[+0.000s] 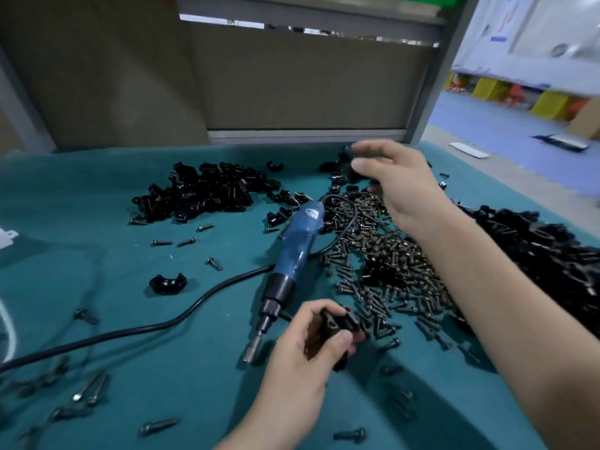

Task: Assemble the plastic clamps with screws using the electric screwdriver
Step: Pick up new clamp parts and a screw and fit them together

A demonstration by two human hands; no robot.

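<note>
Worktop (81, 190), green cloth; items left to right, with hazards as I judge them. Loose screws (87, 389), near left corner: close to the near edge, so a sweep of a forearm could roll them off. Clamp pile (201, 193), toward the far edge, left of centre: no hazard noted. Single clamp half (168, 283), alone left of centre: no hazard noted. Cable (162, 326), from the left edge to the tool: a snagged wrist could drag the tool through the parts. Electric screwdriver (297, 248), lying at centre with nobody holding it, bit toward the near edge and just beside the left hand: no driving is possible until a hand is free, and a blind grab could knock it. Clamp piece (337, 323), the part in work, at near centre: a light pinch, and it may twist or drop once a screw is offered. Screw heap (383, 254), right of centre, under the right forearm: the arm may scatter it. Black parts heap (552, 254), right edge: some could spill over. Hand poses: left hand (302, 358) low at near centre, thumb and curled fingers round the clamp piece. Right hand (399, 186) stretched to the far edge, right of centre, over scattered clamps; fingers bent and blurred, with something dark at the tips, and I cannot tell if it has hold of anything.
</note>
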